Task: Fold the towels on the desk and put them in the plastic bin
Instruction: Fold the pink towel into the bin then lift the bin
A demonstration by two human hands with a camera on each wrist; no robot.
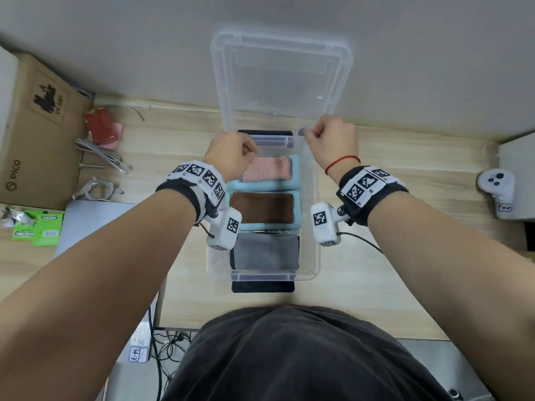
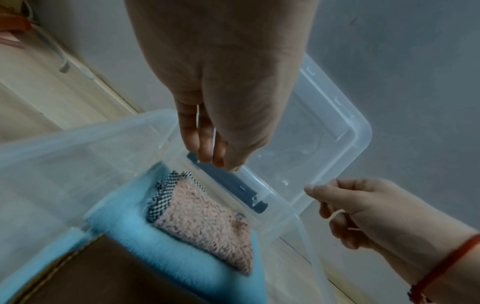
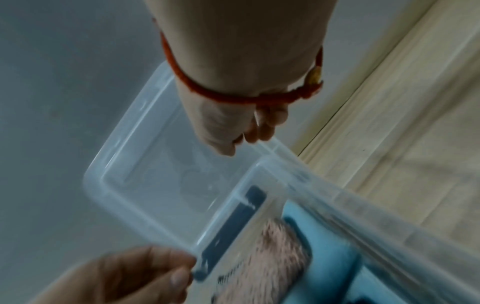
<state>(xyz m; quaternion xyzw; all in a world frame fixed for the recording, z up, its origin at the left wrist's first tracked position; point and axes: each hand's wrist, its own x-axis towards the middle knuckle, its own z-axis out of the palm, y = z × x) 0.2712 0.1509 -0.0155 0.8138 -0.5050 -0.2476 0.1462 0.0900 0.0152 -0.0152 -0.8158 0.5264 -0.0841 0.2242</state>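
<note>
Here the clear plastic bin (image 1: 308, 215) stood on the wooden table (image 1: 405, 175), directly in front of the person, with folded towels lying inside it. A pink towel (image 1: 267, 168) lay on top of a light blue towel (image 1: 262, 185) at the far end; a brown towel (image 1: 262, 208) lay on blue cloth in the middle; a grey towel (image 1: 265, 251) filled the near end. In the left wrist view a strip of black-and-white checked fabric (image 2: 162, 197) showed along the edge of the pink towel.

Both hands held the clear lid (image 1: 280, 79), which stood raised and tilted over the far end of the bin, its near edge low above the far rim. The left hand (image 1: 231, 154) was curled at the lid's near left corner, fingers (image 2: 205, 144) bunched together and pointing down at the edge beside the dark latch (image 2: 228, 185). The right hand (image 1: 333, 143) pinched the near right corner between thumb and curled fingers; a red string bracelet (image 1: 343, 163) circled that wrist. Marker-covered bands with small white camera units sat on both wrists.

To the left on the table were a cardboard box (image 1: 37, 125), a red packet (image 1: 100, 124), grey cables (image 1: 98, 153) and green packets (image 1: 37, 228). To the right sat a white controller (image 1: 496, 186). Another dark latch (image 1: 263, 285) hung at the bin's near end.
</note>
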